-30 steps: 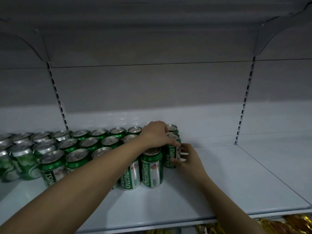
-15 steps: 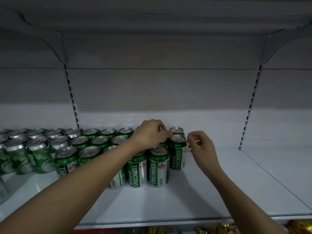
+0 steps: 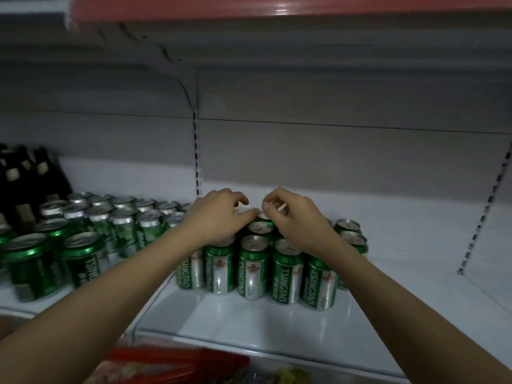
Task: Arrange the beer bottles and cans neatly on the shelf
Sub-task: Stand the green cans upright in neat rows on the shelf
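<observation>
Green Tsingtao beer cans [image 3: 252, 268] stand in tight rows on the white shelf [image 3: 277, 325]. More of the cans [image 3: 95, 217] fill the shelf to the left. Two further cans [image 3: 349, 231] stand at the right end of the block. My left hand [image 3: 221, 214] reaches over the rows, its fingers curled round the top of a back-row can that it mostly hides. My right hand [image 3: 297, 218] is beside it, fingertips pinching the rim of a back can [image 3: 263, 217]. The two hands nearly touch.
Dark beer bottles [image 3: 25, 173] stand at the far left behind the cans. A slotted upright [image 3: 196, 151] runs up the back panel, with another [image 3: 487, 217] at the right. Bare shelf extends right of the cans. Snack packets [image 3: 166, 364] lie on the shelf below.
My right hand rose from the side of a can to its top and closed in on my left hand. The view swung left, bringing the bottles into sight.
</observation>
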